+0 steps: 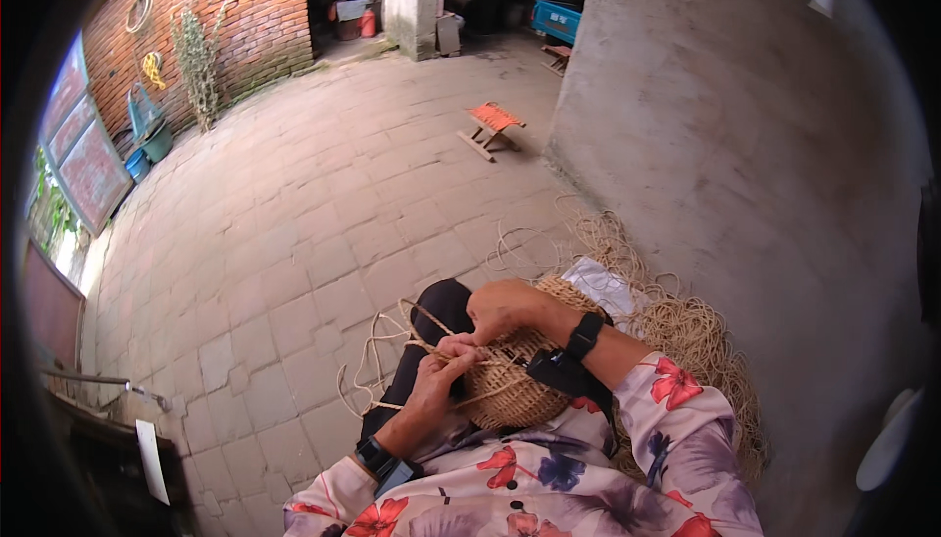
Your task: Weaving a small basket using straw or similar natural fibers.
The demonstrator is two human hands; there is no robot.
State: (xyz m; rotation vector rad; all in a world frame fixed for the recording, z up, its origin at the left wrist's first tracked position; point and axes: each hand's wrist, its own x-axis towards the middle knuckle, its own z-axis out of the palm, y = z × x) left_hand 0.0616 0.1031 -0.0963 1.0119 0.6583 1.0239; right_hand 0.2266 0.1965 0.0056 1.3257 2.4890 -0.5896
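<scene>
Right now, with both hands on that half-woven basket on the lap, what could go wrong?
1. The loose strands trail off the knee toward the paved floor; they might snag or tangle as the left hand pulls.
2. The basket rests only on the lap, steadied by the right hand; it could roll off.
3. The heap of fibre by the wall lies close; the sleeve may drag it.

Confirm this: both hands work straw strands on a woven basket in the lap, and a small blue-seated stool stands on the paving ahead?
Not quite. In the head view the stool's seat is orange-red, not blue. The rest holds: left hand and right hand work strands on the basket.
</scene>
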